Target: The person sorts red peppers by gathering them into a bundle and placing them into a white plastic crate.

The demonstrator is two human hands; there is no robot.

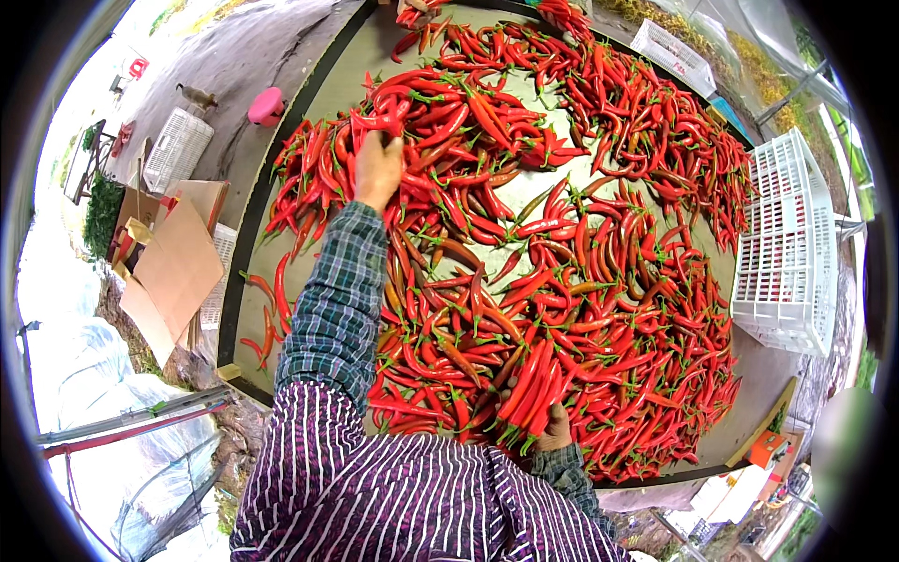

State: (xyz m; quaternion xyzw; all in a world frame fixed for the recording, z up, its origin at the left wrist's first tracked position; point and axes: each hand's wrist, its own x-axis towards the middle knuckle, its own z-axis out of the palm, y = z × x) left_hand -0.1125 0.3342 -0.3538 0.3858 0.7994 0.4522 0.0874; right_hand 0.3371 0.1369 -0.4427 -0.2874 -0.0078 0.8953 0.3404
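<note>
Long red chili peppers with green stems lie heaped over a wide table; some are brownish. My left hand reaches to the far-left heap, its fingers closed round red chili peppers and partly hidden by them. Low in the middle, close to my body, my right hand grips a bunch of red chili peppers lined up side by side, stems toward me. Most of the right hand's fingers are behind that bunch.
A white crate stands against the table's right side, and another white crate is beyond the far edge. Cardboard, a white basket and a pink stool are left of the table. Another person's hand shows at the far edge.
</note>
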